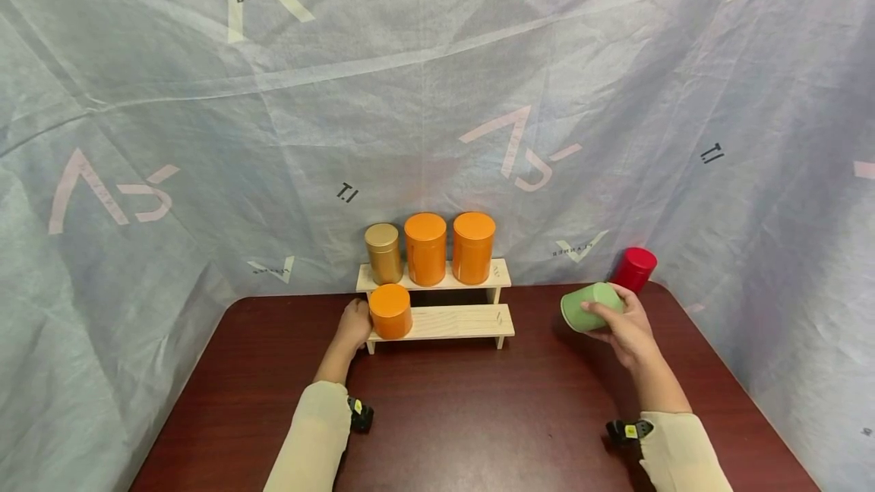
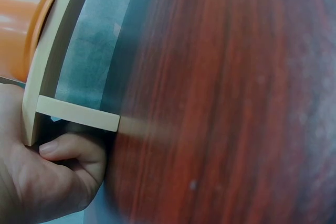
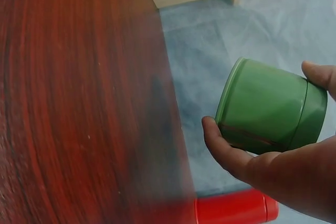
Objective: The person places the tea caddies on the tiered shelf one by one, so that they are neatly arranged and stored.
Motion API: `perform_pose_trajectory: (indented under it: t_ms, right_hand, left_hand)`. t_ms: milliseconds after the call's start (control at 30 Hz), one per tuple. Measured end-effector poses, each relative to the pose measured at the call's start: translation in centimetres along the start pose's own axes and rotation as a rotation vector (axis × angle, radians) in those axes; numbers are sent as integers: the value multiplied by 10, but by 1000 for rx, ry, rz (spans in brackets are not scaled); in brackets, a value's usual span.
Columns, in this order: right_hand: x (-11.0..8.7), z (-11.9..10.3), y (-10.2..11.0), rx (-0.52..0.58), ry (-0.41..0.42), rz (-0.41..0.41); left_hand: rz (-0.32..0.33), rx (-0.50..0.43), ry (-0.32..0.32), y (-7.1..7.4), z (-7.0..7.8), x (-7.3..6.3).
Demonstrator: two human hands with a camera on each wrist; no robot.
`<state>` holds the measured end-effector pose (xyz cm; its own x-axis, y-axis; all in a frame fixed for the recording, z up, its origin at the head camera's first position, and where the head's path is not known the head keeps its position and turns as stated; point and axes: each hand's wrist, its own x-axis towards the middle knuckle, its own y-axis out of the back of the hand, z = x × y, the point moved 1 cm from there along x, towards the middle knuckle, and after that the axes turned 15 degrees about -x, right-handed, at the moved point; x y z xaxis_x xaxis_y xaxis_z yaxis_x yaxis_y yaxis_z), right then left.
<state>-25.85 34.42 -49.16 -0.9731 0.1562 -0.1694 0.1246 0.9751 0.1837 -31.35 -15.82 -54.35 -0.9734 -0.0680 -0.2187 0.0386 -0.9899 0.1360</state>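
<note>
My right hand (image 1: 630, 327) grips a green tin (image 1: 591, 307) between thumb and fingers, tilted on its side above the right part of the table. In the right wrist view, a finger curls under the green tin (image 3: 268, 106) while the thumb lies along its lid end. At the left end of a two-step wooden rack (image 1: 458, 321), my left hand (image 1: 355, 323) holds the lower board, its fingers curled beneath the wood, as the left wrist view shows. Right beside this hand, a short orange tin (image 1: 391, 312) stands on the lower step.
A gold tin (image 1: 384, 253) and two tall orange tins, one in the middle (image 1: 426, 249) and one to the right (image 1: 473, 249), stand on the upper step. At the table's back right corner is a red tin (image 1: 634, 269). Grey cloth (image 1: 424, 135) hangs behind the brown table (image 1: 444, 416).
</note>
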Motion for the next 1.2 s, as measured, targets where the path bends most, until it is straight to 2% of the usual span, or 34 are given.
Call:
perform_pose_trajectory:
  t_ms: [300, 500, 867, 1000, 1200]
  right_hand:
    - [-4, -2, -12, -103, 55, 17]
    - [-5, -5, -21, -188, 61, 30]
    - [-14, -9, -41, -235, 104, 32]
    - [-19, -13, -48, -285, 110, 42]
    - [-25, -21, -59, -389, 186, 53]
  left_hand:
    - [7, -5, 10, 0, -1, 3]
    - [23, 5, 2, 0, -1, 3]
    - [12, -16, 8, 0, -3, 3]
    - [7, -10, 3, 0, -2, 3]
    - [9, -8, 0, 1, -2, 3]
